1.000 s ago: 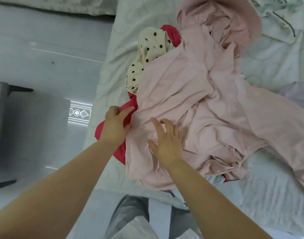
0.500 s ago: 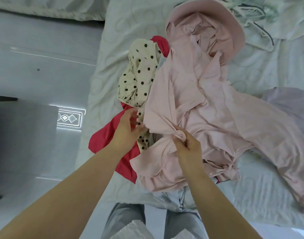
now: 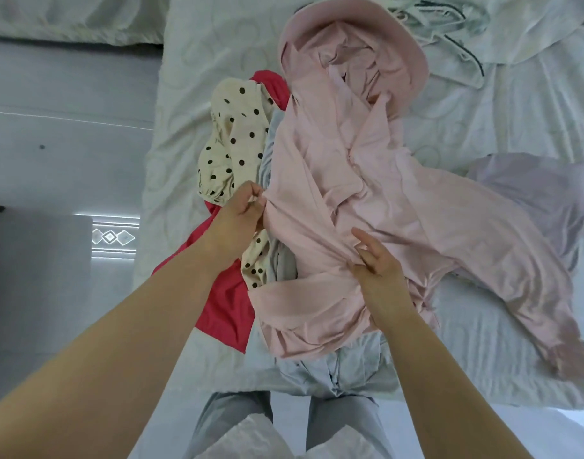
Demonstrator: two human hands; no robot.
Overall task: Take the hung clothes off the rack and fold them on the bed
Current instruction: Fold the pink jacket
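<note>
A pale pink hooded garment (image 3: 376, 193) lies spread over a heap of clothes on the bed (image 3: 191, 77). My left hand (image 3: 240, 217) pinches its left edge and lifts it a little. Lower down on the cloth, my right hand (image 3: 375, 263) has its fingers out, the thumb side pressing a bunched fold. Under the pink garment lie a cream piece with black dots (image 3: 234, 144), a red garment (image 3: 224, 303) and a light blue-grey one (image 3: 333, 372).
A lilac garment (image 3: 532, 190) lies at the right on the bed. A white and green piece (image 3: 449, 31) sits at the top. Left of the bed are a grey floor (image 3: 68, 127) and a dark piece of furniture (image 3: 28, 276). My legs stand at the bed's near edge.
My left hand moved up and right from the dotted piece to the pink garment's edge and pinched it. My right hand let go of the fold it gripped and its fingers opened.
</note>
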